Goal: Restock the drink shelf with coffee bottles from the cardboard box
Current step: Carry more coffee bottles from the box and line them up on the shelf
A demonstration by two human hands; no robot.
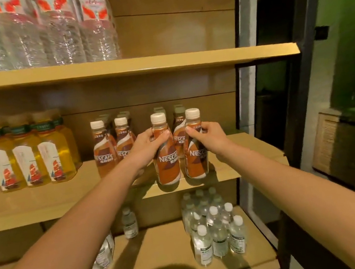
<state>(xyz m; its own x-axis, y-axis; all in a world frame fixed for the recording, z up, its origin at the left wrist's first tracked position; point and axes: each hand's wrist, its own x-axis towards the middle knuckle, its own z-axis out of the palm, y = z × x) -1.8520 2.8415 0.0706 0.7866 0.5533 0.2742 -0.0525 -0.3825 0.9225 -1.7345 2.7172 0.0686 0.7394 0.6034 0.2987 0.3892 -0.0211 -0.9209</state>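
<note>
My left hand [148, 145] grips the neck of a brown coffee bottle [166, 162] with a white cap. My right hand [207, 136] grips a second coffee bottle [195, 154] right beside it. Both bottles stand upright at the front edge of the middle wooden shelf [31, 205]. Behind them two more coffee bottles [178, 134] are partly hidden. To the left stand two rows of the same coffee bottles [103, 146]. The cardboard box is out of view.
Yellow tea bottles [30, 156] stand at the left of the middle shelf. Wrapped packs of water bottles [42, 32] fill the top shelf. Small clear water bottles [215, 229] sit on the lower shelf. A black frame post [245, 99] bounds the shelf on the right.
</note>
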